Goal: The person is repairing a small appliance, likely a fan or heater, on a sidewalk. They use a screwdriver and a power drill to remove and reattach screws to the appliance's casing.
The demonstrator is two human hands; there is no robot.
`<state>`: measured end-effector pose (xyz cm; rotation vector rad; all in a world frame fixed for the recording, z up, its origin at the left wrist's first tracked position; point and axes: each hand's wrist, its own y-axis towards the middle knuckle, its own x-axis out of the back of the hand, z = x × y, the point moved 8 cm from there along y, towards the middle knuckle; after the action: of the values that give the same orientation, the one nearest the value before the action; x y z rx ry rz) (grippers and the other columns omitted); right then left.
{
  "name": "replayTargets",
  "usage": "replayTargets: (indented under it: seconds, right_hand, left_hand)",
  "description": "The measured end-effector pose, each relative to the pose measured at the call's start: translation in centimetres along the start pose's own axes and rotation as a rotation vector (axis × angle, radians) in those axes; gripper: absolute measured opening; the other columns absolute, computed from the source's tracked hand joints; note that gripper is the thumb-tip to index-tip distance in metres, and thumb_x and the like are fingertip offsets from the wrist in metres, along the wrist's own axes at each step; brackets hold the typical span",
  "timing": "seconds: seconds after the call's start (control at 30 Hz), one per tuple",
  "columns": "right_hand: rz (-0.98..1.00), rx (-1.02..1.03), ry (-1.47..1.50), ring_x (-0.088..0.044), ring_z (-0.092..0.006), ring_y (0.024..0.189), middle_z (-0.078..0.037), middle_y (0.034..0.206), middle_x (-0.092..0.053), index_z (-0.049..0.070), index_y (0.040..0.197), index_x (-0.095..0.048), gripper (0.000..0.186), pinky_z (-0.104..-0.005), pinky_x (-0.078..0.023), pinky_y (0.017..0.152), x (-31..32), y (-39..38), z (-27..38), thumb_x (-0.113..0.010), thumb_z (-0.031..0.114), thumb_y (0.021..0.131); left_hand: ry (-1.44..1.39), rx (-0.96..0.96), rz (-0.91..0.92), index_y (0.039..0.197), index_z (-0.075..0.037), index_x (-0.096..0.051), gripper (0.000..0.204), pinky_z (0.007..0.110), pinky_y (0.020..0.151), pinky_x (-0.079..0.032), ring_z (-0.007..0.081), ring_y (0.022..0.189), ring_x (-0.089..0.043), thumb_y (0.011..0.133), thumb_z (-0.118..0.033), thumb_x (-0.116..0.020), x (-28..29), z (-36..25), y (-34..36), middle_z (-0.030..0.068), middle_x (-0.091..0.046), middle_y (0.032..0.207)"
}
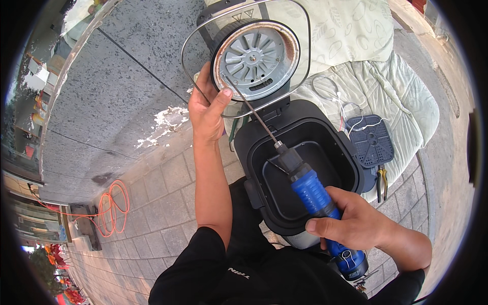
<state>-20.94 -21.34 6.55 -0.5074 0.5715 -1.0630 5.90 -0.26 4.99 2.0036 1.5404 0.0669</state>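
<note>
My right hand (358, 218) is wrapped round a blue and black cordless screwdriver (311, 192). Its long thin bit (259, 119) runs up to the lower left inside edge of a round metal fan housing (235, 84) with a rusty rim. Inside the housing sits a slotted silver disc (254, 57). My left hand (211, 109) grips the housing's lower left edge, thumb on the rim. A bent metal loop (308, 46) surrounds the housing and crosses my left hand. Below stands a black cooker body (244, 132) with a square cavity, joined to the raised housing.
A pale quilted pad (406, 96) lies behind and to the right. On it are loose wires (351, 108), a black perforated plate (373, 142) and yellow-black pliers (382, 183). A grey speckled slab (122, 81) rises at left. An orange cord (113, 208) coils on the paving (152, 223).
</note>
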Motion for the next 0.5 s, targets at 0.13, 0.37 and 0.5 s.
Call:
replayTargets:
  seconds: [0.13,0.37,0.5]
  right_hand:
    - [-0.012,0.013,0.000,-0.072,-0.0163,0.072,-0.005,0.086,-0.065,0.003,0.122,-0.055,0.047,-0.0327,-0.061,0.072,0.09,0.39,-0.03,-0.081,0.030,0.095]
    - [-0.020,0.027,0.004,-0.072,-0.0163,0.072,-0.005,0.086,-0.065,0.003,0.122,-0.055,0.046,-0.0325,-0.060,0.071,0.15,0.47,0.11,-0.081,0.029,0.094]
    - [-0.021,0.033,-0.005,-0.072,-0.0161,0.072,-0.005,0.085,-0.065,0.003,0.121,-0.056,0.046,-0.0324,-0.060,0.071,0.18,0.50,0.30,-0.081,0.030,0.094]
  left_hand:
    - [-0.002,0.011,-0.006,0.158,0.008,-0.041,0.078,0.041,0.121,-0.038,0.0263,0.142,-0.053,0.089,-0.002,-0.075,0.03,0.11,-0.01,0.0181,-0.054,0.154]
    - [-0.002,0.016,-0.008,0.157,0.008,-0.042,0.078,0.041,0.121,-0.039,0.0263,0.141,-0.053,0.089,-0.002,-0.077,0.13,0.14,-0.02,0.0176,-0.055,0.153]
    - [-0.005,0.012,-0.010,0.157,0.008,-0.043,0.077,0.041,0.120,-0.039,0.0262,0.140,-0.054,0.089,-0.003,-0.076,0.19,0.16,-0.02,0.0171,-0.056,0.152]
